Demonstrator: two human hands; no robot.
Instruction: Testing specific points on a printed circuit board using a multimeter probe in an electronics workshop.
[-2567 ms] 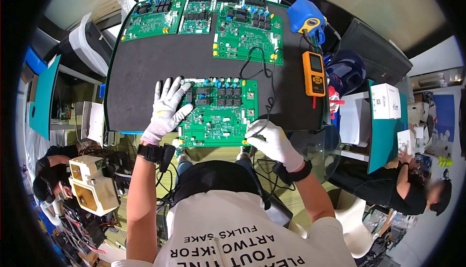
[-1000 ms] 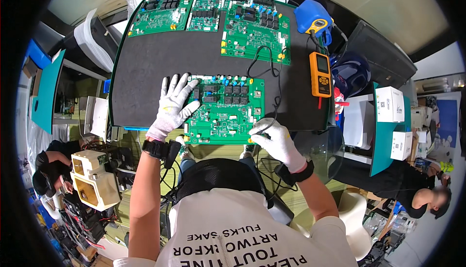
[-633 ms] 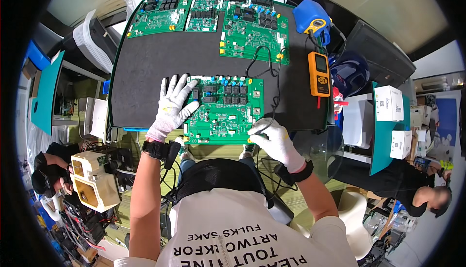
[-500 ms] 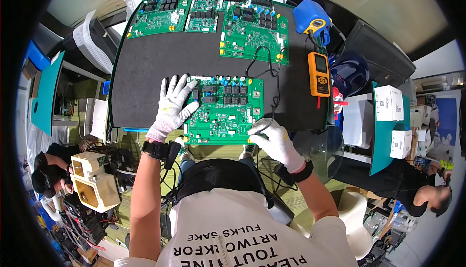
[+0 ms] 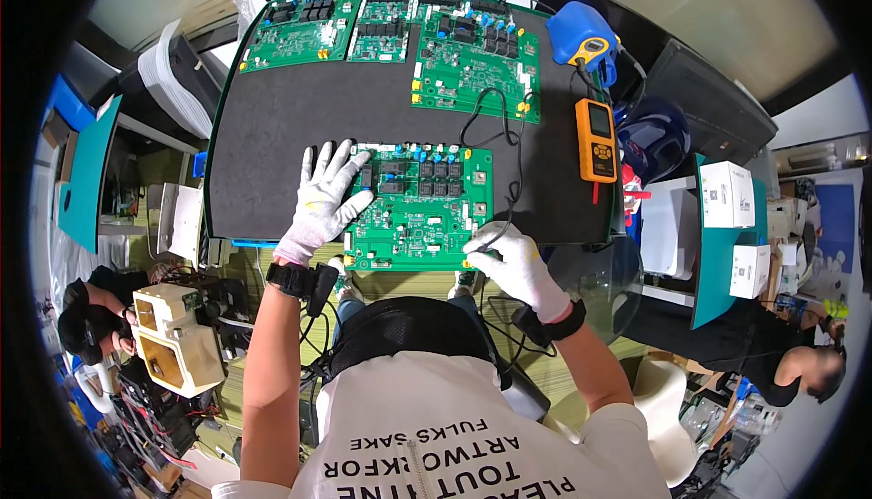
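Observation:
A green circuit board (image 5: 409, 227) with black relays and blue parts lies at the front edge of the black-matted table, its near part over the edge. My left hand (image 5: 329, 192), in a white glove, has its fingers spread on the mat and the board's left side, thumb over the board. At the near right corner, next to a yellow connector, my gloved right hand (image 5: 513, 263) is closed with its fingertips pinched. A thin black cable (image 5: 514, 192) runs into this grip; its end is hidden by the fingers. The cable loops back over another board (image 5: 445, 77).
More green boards (image 5: 295, 40) line the table's far side. An orange handheld meter (image 5: 597, 140) and a blue soldering station (image 5: 581, 31) stand at the right. White boxes (image 5: 728, 194) are farther right. Other people (image 5: 772, 354) work at both sides.

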